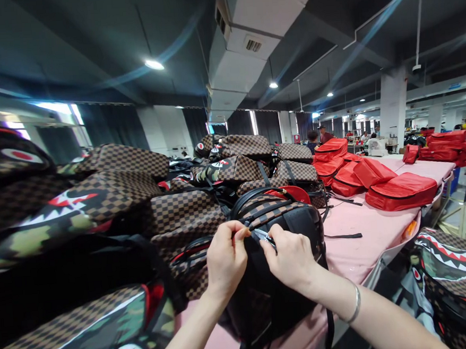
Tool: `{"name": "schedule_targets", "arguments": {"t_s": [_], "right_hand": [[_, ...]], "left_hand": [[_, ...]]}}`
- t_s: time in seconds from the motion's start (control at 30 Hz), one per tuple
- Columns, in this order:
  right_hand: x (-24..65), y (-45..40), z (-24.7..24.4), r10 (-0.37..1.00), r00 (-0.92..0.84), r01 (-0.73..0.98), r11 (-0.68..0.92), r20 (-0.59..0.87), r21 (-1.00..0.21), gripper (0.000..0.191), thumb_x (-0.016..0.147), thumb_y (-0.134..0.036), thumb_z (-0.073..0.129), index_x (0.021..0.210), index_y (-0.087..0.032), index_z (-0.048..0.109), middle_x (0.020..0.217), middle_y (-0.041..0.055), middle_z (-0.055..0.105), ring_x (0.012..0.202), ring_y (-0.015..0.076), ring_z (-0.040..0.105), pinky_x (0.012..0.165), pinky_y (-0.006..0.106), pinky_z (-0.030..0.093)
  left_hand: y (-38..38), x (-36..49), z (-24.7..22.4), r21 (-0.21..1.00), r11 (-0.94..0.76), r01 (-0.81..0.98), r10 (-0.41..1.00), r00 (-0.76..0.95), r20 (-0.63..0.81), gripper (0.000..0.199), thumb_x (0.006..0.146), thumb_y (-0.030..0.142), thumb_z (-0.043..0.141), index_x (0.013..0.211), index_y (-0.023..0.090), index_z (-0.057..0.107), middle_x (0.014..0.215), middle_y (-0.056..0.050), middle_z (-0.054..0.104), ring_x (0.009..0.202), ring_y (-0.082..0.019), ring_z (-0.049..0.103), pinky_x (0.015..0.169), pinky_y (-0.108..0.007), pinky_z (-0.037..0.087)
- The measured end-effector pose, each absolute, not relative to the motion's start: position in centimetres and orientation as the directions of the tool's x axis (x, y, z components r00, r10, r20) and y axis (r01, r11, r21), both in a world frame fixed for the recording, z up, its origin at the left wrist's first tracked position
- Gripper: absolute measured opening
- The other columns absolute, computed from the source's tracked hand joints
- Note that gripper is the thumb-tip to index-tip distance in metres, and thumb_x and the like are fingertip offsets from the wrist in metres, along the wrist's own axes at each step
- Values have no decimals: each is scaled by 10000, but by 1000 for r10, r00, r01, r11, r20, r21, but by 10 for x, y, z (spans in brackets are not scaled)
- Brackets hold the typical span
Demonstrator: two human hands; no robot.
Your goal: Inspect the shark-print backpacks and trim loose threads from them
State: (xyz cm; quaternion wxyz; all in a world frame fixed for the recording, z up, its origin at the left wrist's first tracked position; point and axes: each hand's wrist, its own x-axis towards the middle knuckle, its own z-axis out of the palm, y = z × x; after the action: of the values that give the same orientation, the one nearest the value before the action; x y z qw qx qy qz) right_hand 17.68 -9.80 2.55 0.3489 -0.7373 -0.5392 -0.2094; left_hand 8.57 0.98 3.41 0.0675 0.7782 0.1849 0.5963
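Note:
A black and brown checkered backpack (302, 224) stands upright in front of me, with black straps hanging from its near side. My left hand (226, 257) is closed in a pinch at the backpack's upper edge; a small brownish bit shows at its fingertips, too small to name. Closed around a pair of small metal thread snips (262, 235) is my right hand (292, 256). The snips' blades point left, close to the left fingertips and the backpack's seam. A red flap (294, 192) shows at the top of the bag.
Checkered bags (113, 177) with shark-mouth prints are piled on the left and behind. Several red bags (399, 190) lie on the pink table (352, 246) to the right. Another shark-print bag (459, 270) is at the lower right, beside the table edge. People (325, 135) are far back.

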Motion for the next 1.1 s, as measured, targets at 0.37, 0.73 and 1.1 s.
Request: {"name": "schedule_targets", "arguments": {"t_s": [0.37,0.73,1.1], "right_hand": [[175,-98,21,642,342,937,-176,686,-302,178,895,-336,421,923,-185,511,770,52,683,689,207,664,558,259,404],[172,-96,18,621,362,928,-169,695,-332,164,893,-334,429,907,-191,509,764,43,680,685,199,664,549,250,402],[183,-96,9,588,322,915,7,742,-403,152,890,-321,435,906,-194,517,790,27,682,722,178,668,597,226,430]], "left_hand": [[14,86,27,237,-945,227,287,225,931,109,835,247,403,761,210,474,678,-11,570,625,-168,560,621,-285,440],[15,87,27,200,-951,236,258,245,935,94,821,238,417,753,211,476,672,-18,575,622,-171,559,618,-289,445],[3,72,43,469,-882,54,471,176,865,137,829,275,453,713,212,486,651,13,527,632,-147,517,635,-271,437]]}}
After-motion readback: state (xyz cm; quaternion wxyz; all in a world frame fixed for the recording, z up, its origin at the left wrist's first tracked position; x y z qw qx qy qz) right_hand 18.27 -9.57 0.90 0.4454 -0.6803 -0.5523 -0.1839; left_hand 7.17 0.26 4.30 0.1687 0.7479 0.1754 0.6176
